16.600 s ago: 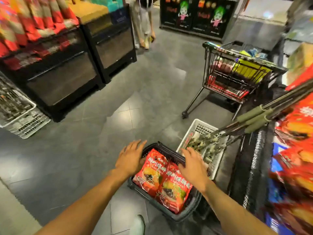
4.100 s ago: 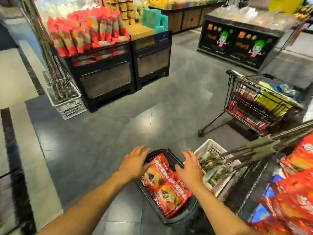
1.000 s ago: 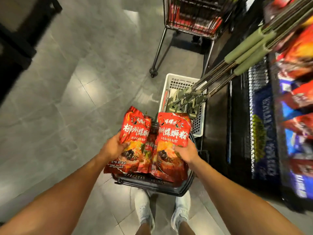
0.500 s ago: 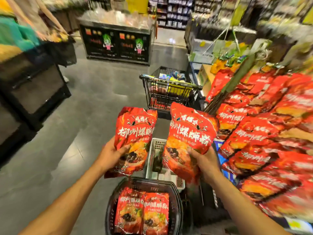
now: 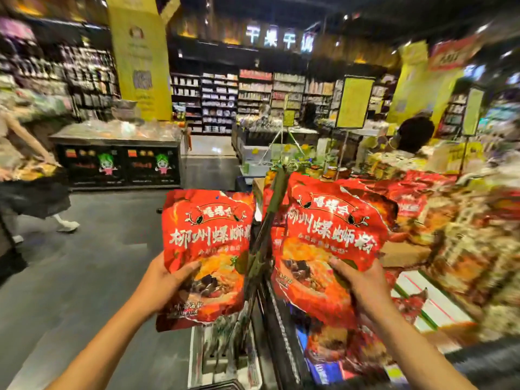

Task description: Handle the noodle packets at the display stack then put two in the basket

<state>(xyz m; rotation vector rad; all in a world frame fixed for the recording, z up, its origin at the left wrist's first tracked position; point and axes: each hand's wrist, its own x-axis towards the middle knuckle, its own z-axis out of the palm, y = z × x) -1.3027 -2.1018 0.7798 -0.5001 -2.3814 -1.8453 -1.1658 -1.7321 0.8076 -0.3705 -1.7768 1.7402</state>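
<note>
Two red food packets with white Chinese lettering are held up in front of me. My left hand point(image 5: 163, 282) grips the lower left edge of the left red packet point(image 5: 208, 243), thumb across its front. My right hand point(image 5: 363, 282) grips the lower right part of the right red packet point(image 5: 326, 240), which tilts slightly right. Between the two packets runs a bundle of long dark tongs point(image 5: 264, 237) with green handles. To the right lies a display point(image 5: 416, 209) heaped with the same red packets.
A white slotted crate point(image 5: 197, 358) sits on the grey floor below my hands. A person in a dark skirt point(image 5: 25, 192) walks at the left. A black display counter point(image 5: 118, 161) stands behind, shelves beyond. Another person point(image 5: 413, 136) stands at the back right.
Both hands have lifted the two red packets out of the black basket and raised them higher. My view has swung up from the floor, so the basket has dropped out of sight.
</note>
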